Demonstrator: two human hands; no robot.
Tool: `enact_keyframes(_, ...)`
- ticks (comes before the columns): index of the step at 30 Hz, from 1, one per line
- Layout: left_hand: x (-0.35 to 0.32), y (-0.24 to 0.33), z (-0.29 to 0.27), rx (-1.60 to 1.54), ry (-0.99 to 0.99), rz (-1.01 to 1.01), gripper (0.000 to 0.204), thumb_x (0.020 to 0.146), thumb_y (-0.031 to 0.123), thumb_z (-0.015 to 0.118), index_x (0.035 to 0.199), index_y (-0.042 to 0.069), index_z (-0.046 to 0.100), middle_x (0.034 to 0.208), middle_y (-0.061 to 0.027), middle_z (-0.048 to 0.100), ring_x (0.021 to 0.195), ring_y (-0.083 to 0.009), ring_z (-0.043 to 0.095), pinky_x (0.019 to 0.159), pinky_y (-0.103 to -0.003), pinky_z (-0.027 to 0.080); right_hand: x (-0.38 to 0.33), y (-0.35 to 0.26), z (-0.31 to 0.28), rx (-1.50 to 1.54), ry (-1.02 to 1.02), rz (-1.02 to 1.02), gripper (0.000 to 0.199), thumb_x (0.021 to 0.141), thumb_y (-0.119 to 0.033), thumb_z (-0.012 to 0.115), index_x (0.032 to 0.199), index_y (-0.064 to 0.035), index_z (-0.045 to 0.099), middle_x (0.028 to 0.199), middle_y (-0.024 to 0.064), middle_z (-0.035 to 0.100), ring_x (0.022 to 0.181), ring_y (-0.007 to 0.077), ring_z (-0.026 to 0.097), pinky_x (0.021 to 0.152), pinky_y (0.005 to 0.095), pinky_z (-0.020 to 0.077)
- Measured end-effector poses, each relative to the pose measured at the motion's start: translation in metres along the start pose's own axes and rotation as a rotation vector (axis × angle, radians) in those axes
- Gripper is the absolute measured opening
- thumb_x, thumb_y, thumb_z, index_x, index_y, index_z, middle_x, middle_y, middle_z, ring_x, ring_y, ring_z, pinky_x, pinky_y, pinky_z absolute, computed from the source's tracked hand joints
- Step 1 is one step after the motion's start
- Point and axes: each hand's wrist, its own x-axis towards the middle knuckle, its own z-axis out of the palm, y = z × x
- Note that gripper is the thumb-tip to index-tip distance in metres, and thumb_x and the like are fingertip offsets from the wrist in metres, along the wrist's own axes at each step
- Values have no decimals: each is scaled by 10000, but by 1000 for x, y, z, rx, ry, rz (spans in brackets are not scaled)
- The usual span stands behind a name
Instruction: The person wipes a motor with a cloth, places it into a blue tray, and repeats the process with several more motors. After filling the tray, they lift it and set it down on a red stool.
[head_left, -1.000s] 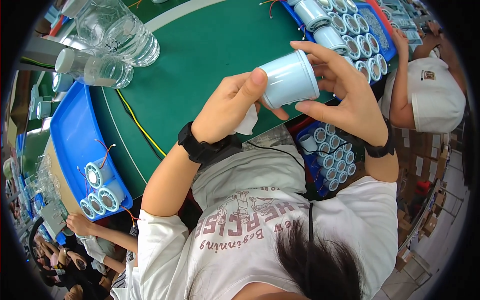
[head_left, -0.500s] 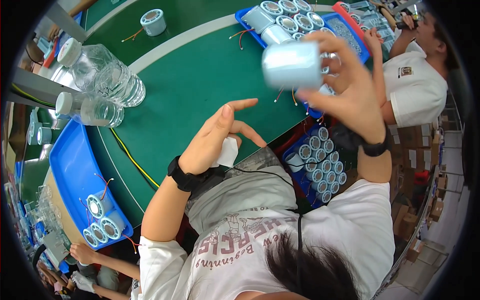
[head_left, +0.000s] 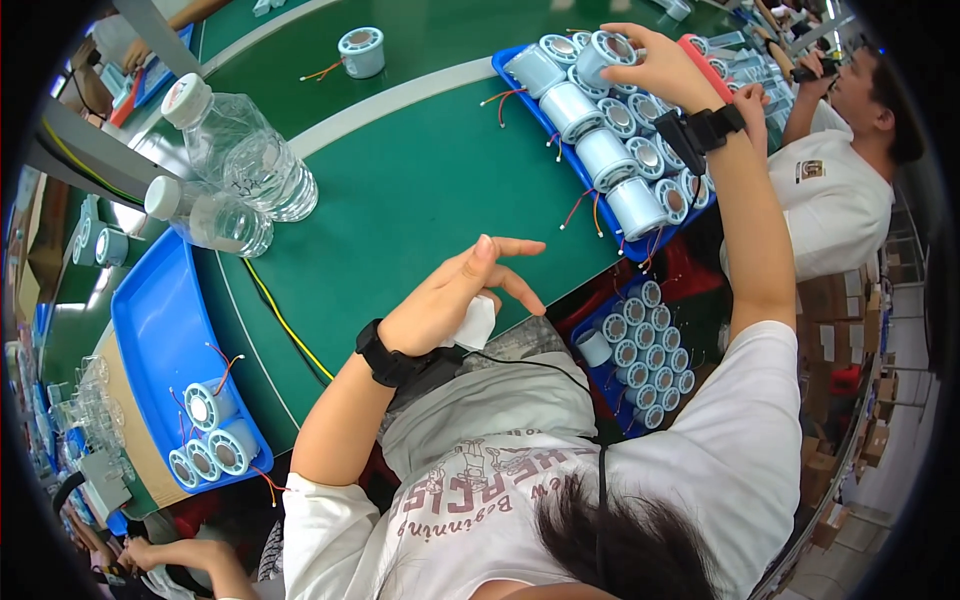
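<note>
In my right hand [head_left: 650, 65] is a pale blue cylindrical part that looks like a small motor [head_left: 606, 58], its slotted ring end showing. My fingers and thumb close round it at the far side of a blue tray [head_left: 556, 148] full of similar parts with thin coloured wires. My left hand [head_left: 448, 302] hovers above my lap by the table's near edge, thumb and upper fingers stretched out. A white piece of paper or cloth [head_left: 478, 324] appears tucked against its palm under the lower fingers, which are partly hidden.
Two clear bottles [head_left: 260, 165] stand at the left on the green table [head_left: 420, 165]. Beside them lies a blue tray [head_left: 165, 320] with several parts. One part [head_left: 362, 52] stands at the back. Another filled tray [head_left: 610, 395] sits low right. A person [head_left: 835, 190] works at far right.
My right hand has carried the pale blue part away from me, from above the table to the far side of the full tray. My left hand keeps nearly the same pose. The view has shifted slightly.
</note>
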Motion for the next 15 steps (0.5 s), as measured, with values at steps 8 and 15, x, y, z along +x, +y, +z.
enact_keyframes(8, -3, -8, 1, 7, 40, 6, 727, 976, 585, 194, 1292, -3, 483, 894, -73, 691, 994, -167, 524, 874, -284, 384, -19, -25, -19, 30, -8, 72, 590, 738, -248, 750, 1275, -123, 541, 1077, 76, 611, 856, 157, 594, 770, 285, 487)
enact_keyframes(15, 20, -39, -10, -51, 342, -102, 655, 990, 530, 242, 1205, -12, 540, 808, -53, 686, 696, -84, 516, 662, -221, 409, -127, -120, -15, 50, -237, 132, 564, 739, -135, 735, 1256, -94, 514, 1077, 70, 571, 866, 143, 592, 767, 276, 486)
